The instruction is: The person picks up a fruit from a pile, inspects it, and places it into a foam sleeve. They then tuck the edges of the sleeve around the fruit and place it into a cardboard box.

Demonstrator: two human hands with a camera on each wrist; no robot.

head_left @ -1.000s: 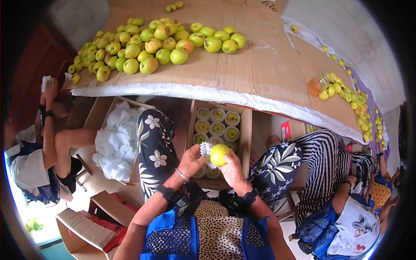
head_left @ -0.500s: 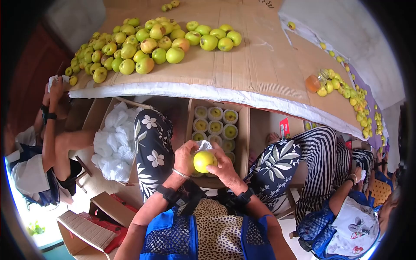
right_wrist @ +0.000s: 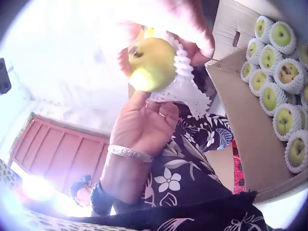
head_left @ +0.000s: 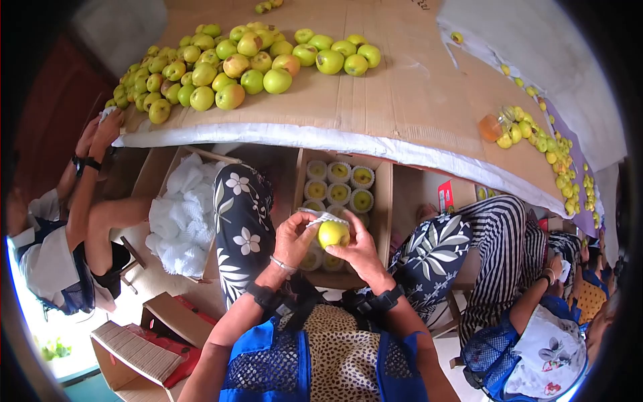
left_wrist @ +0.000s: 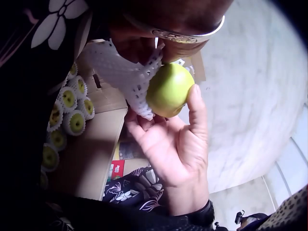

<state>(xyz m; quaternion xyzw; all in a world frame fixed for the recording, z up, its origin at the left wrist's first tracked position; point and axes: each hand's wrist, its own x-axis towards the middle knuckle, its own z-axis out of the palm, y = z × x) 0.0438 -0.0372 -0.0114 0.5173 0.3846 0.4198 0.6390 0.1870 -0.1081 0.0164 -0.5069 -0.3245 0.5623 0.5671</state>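
Note:
A yellow-green apple point(head_left: 333, 235) is held in front of the lap by my right hand point(head_left: 360, 249), its thumb on the near side. My left hand point(head_left: 293, 239) pinches a white foam net sleeve point(left_wrist: 130, 79), which lies against the apple's far side. In the left wrist view, the sleeve's scalloped edge overlaps the apple point(left_wrist: 171, 90), whose other side is bare. The right wrist view shows a brown blemish on the apple point(right_wrist: 153, 62). Below both hands stands a cardboard box point(head_left: 382, 201) holding rows of apples in foam nets point(head_left: 339, 173).
A pile of loose apples point(head_left: 234, 67) lies on the cardboard-covered table point(head_left: 415, 114) ahead. White foam nets point(head_left: 184, 218) fill a box left of my knee. An opened carton point(head_left: 134, 355) stands on the floor at left. People sit close on both sides.
The sleeve has moved from the apple's left to its far side. Hands and apple shifted left, then partly back. The person at left has moved both hands to the apple pile's edge.

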